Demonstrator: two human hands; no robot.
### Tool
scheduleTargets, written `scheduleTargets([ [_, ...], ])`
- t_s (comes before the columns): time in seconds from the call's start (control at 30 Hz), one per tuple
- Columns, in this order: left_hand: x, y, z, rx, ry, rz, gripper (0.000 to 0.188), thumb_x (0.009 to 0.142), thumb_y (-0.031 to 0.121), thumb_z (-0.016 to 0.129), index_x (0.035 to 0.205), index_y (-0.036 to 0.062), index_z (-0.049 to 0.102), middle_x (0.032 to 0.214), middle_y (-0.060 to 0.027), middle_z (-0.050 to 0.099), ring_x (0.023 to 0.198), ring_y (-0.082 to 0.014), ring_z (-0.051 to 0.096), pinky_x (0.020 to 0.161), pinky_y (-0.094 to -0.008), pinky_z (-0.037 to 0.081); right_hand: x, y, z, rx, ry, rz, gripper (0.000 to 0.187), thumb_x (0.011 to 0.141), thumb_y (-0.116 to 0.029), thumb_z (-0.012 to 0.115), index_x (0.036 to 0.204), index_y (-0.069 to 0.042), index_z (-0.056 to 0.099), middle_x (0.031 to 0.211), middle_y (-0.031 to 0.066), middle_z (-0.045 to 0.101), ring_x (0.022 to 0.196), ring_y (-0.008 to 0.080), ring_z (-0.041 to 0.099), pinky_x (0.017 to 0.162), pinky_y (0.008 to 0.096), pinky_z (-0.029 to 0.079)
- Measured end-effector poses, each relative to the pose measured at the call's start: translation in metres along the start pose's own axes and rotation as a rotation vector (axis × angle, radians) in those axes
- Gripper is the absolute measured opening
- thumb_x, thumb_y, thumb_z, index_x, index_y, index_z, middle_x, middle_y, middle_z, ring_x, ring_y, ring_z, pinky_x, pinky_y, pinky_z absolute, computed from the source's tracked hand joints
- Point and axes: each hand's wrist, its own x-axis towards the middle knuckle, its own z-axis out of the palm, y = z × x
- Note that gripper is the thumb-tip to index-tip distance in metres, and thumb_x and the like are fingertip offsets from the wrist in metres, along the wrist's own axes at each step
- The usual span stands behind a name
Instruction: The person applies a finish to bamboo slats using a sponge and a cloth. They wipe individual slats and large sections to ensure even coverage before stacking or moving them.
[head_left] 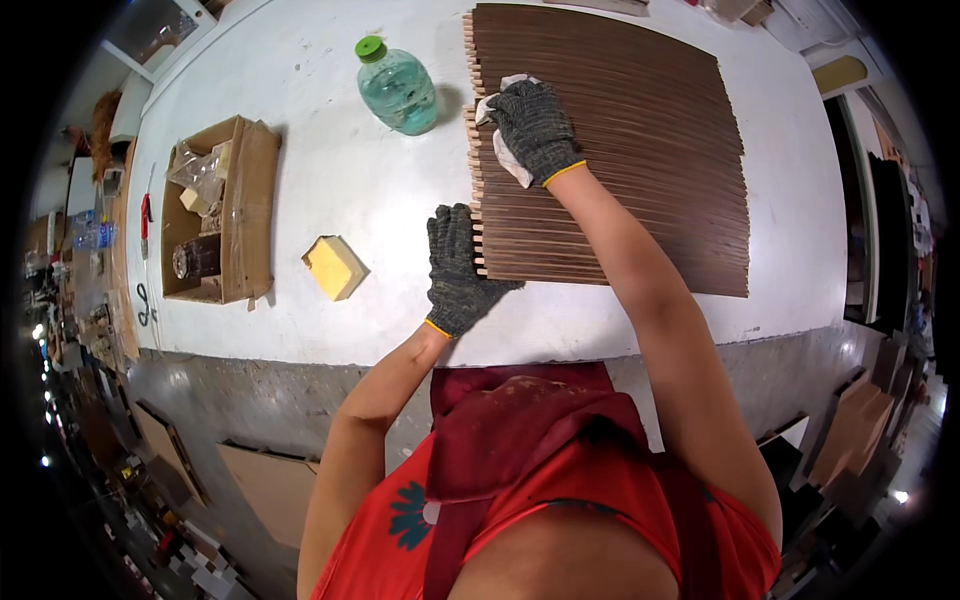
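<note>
Both my hands wear dark grey knit gloves with yellow cuffs. Under my right hand is a crumpled white cloth, gripped and pressed on the top of a stack of dark brown wood strips near its left end. The strips lie side by side, and their pale ends stick out unevenly along the left edge. My left hand lies flat on the white table by the near left corner of the strips, fingers stretched forward along their ends. Whether its thumb touches the strips is hard to see.
A clear bottle with a green cap stands left of the strips. Nearer lies a yellow sponge block. An open cardboard box holds small items. Beside it are a red-handled tool and scissors. The white table ends close before me.
</note>
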Motion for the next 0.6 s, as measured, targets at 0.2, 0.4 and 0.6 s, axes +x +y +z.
scheduleTargets([
  [0.2, -0.028, -0.001, 0.012, 0.087, 0.041, -0.014, 0.109, 0.047, 0.046, 0.092, 0.134, 0.0, 0.044, 0.126, -0.0231, 0.046, 0.121, -0.0429, 0.043, 0.108, -0.058, 0.028, -0.074, -0.03, 0.025, -0.148, 0.112, -0.356, 0.028, 0.076, -0.016, 0.06, 0.102, -0.008, 0.066, 0.112, 0.0199, 0.058, 0.111, 0.0349, 0.053, 0.102, 0.0476, 0.038],
  [0.4, -0.029, -0.004, 0.021, -0.035, 0.006, -0.032, 0.115, 0.052, 0.045, 0.092, 0.142, -0.0014, 0.038, 0.138, -0.0244, 0.045, 0.134, -0.0443, 0.036, 0.115, -0.057, 0.021, -0.04, -0.003, 0.004, -0.04, 0.26, -0.212, 0.023, 0.079, -0.013, 0.058, 0.098, -0.008, 0.069, 0.103, 0.02, 0.063, 0.105, 0.035, 0.057, 0.093, 0.0498, 0.044],
  [0.6, -0.009, 0.012, 0.013, -0.115, 0.077, 0.03, 0.106, 0.051, 0.036, 0.094, 0.137, -0.0008, 0.042, 0.13, -0.0223, 0.05, 0.123, -0.0433, 0.044, 0.108, -0.0518, 0.031, -0.049, -0.019, 0.043, -0.309, 0.178, -0.076, 0.03, 0.075, -0.026, 0.068, 0.1, -0.009, 0.068, 0.117, 0.0193, 0.062, 0.116, 0.0332, 0.055, 0.105, 0.0536, 0.038],
])
